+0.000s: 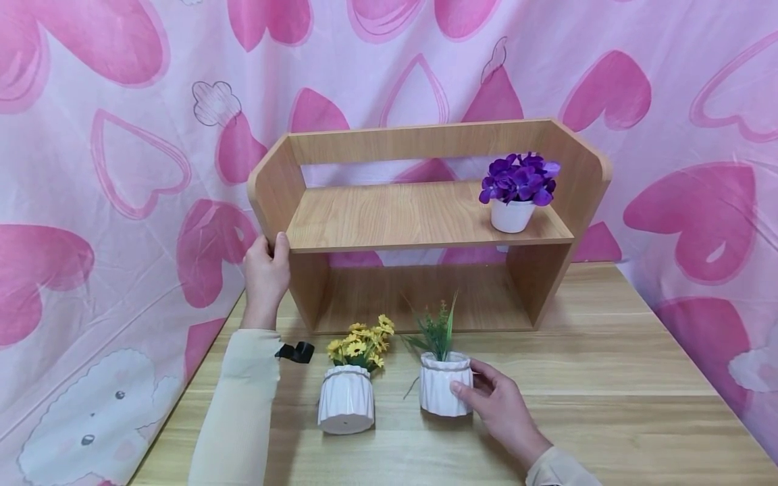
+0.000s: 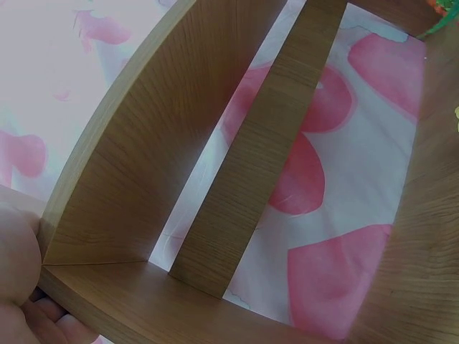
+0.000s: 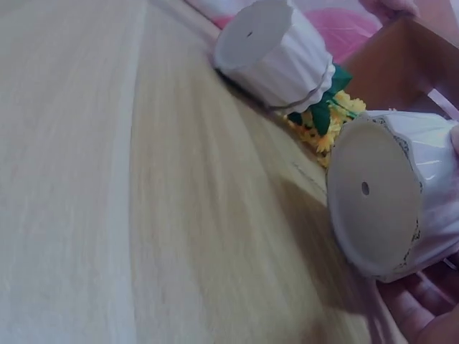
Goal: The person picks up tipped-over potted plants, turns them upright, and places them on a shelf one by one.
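Observation:
My left hand (image 1: 266,273) grips the left front edge of a wooden shelf (image 1: 389,212); the left wrist view has the thumb above the board and fingers curled beneath. In my right hand (image 1: 507,415) is a white pleated flowerpot (image 1: 442,388) with a green grassy plant (image 1: 439,334), pinched at its right side. The pot leans away, and its flat base with a small hole (image 3: 376,193) faces the right wrist camera. Left of it, a similar white pot (image 1: 346,398) of yellow flowers (image 1: 361,343) lies tipped on the table, blooms toward the shelf.
A small white pot of purple flowers (image 1: 519,179) stands on the right end of the shelf's upper board. Beneath the shelf is a wooden table (image 1: 632,378). A black strap-like piece (image 1: 296,352) shows beside my left sleeve. Pink heart-patterned curtains (image 1: 705,223) hang behind.

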`<action>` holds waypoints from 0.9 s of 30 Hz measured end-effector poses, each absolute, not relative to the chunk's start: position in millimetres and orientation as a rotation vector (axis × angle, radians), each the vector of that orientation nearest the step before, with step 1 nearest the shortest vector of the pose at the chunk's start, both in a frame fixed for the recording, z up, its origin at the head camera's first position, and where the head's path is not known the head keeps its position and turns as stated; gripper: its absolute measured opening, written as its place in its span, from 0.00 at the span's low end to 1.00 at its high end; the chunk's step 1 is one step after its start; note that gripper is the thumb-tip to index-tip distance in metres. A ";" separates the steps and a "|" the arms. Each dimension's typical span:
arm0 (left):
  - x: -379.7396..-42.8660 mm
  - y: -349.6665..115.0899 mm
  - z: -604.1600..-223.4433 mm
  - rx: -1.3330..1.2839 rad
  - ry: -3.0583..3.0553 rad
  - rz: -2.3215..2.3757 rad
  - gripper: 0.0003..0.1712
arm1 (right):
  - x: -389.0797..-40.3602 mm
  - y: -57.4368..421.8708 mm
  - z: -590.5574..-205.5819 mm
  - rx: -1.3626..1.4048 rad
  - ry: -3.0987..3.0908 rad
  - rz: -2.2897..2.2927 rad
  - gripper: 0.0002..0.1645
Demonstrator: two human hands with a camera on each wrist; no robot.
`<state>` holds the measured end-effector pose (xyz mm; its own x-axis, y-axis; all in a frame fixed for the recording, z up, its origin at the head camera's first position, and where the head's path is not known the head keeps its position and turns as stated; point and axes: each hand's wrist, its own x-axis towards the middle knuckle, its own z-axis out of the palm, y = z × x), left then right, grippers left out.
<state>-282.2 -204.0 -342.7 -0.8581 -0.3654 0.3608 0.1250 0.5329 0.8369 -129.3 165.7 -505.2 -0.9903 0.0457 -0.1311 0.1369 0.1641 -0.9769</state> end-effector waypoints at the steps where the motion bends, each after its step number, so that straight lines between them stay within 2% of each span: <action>1: -282.3 -204.1 -343.0 0.193 -2.269 -1.294 0.30 | -129.3 165.8 -506.4 0.167 2.339 -1.990 0.41; 17: -284.8 -205.2 -345.3 0.190 -2.261 -1.285 0.28 | -133.0 173.9 -520.0 -0.235 2.289 -2.028 0.48; 27: -285.6 -205.7 -344.7 0.187 -2.270 -1.291 0.30 | -136.9 187.7 -536.0 -0.517 2.306 -2.014 0.49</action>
<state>-285.6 -205.7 -344.7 -0.8565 -0.3622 0.3677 0.1309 0.5367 0.8336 -136.9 187.7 -536.0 -0.9439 -0.2707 0.1891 -0.2238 0.1033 -0.9691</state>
